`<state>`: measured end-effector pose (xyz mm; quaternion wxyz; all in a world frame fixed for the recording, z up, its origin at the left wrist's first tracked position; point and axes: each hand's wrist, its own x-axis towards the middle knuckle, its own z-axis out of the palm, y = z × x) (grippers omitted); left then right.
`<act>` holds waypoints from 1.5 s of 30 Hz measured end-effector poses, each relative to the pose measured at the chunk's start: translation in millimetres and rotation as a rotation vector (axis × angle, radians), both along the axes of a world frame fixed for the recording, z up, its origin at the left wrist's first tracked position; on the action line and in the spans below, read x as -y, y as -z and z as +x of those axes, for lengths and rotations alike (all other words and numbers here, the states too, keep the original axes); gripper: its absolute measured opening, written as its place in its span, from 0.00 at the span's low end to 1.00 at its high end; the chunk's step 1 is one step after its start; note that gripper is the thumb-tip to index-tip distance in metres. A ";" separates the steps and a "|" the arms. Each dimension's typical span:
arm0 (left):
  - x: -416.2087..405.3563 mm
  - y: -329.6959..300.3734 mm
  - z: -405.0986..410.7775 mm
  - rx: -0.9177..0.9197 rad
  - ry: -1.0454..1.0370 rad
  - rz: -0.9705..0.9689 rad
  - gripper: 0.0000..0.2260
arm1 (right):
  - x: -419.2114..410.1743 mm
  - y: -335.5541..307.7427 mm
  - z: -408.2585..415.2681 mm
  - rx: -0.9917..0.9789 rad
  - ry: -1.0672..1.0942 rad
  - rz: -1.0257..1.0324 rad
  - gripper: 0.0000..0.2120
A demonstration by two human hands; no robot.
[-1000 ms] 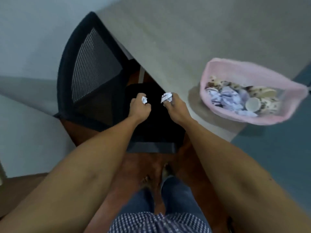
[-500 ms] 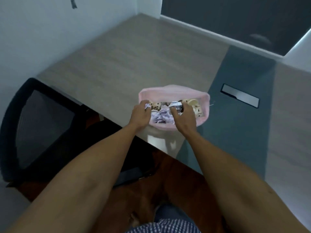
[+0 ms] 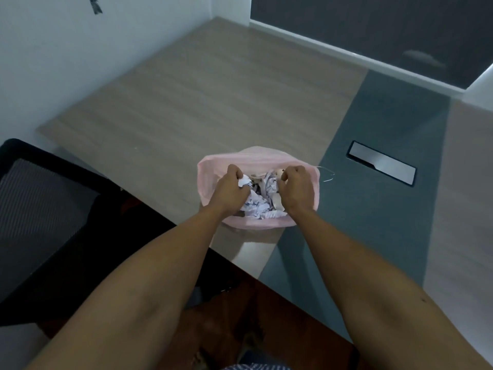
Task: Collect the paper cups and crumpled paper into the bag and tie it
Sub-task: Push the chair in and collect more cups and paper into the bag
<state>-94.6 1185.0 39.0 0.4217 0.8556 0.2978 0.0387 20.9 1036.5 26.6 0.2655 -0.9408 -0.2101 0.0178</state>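
Observation:
A pink bag [image 3: 257, 154] stands open on the table [image 3: 213, 102] near its front edge. Inside lie several crumpled papers [image 3: 256, 206] and patterned paper cups [image 3: 279, 172]. My left hand [image 3: 229, 189] is over the bag's left side and grips a white crumpled paper ball [image 3: 244, 180]. Over the right side of the bag's mouth my right hand [image 3: 296, 189] has its fingers curled, and no paper shows in them. Both forearms reach in from the bottom of the view.
A black mesh office chair [image 3: 40, 209] stands at the left beside the table. A grey-blue strip [image 3: 373, 222] with a metal cable cover [image 3: 381, 162] runs along the table right of the bag. White wall behind, dark panel at the far right.
Both hands carried crumpled paper from over the chair up to the bag, then lowered into its mouth. The paper seen at my right fingers half a second ago no longer shows.

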 end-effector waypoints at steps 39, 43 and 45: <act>-278.9 -56.7 -411.9 -0.015 -0.174 0.451 0.10 | -168.2 -8.9 -379.3 -0.152 -0.461 -0.007 0.10; -307.4 -48.6 -436.7 -0.027 -0.179 0.494 0.14 | -191.4 -5.2 -426.2 -0.222 -0.609 -0.185 0.19; -317.5 -41.9 -442.9 -0.024 -0.179 0.502 0.15 | -204.5 -1.5 -445.0 -0.284 -0.685 -0.249 0.24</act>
